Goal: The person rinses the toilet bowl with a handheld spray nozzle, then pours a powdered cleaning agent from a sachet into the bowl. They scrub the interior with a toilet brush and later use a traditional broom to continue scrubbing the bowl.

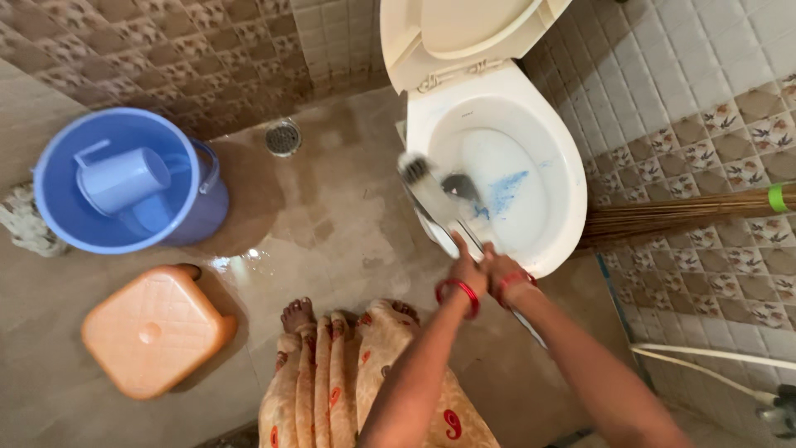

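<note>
Both my hands grip the handle of a toilet brush (431,192), whose blurred bristle head lies over the left rim of the white toilet bowl (572,191). My left hand (466,267) and my right hand (500,267) sit close together at the bowl's front edge, each wrist wearing red bangles. Blue cleaner is smeared inside the bowl. The seat and lid (464,29) are raised.
A blue bucket (66,207) holding a blue mug (120,178) stands at the left, with an orange plastic stool (153,328) in front of it. A floor drain (283,137) sits near the wall. A broom (688,214) leans at the right. The floor is wet.
</note>
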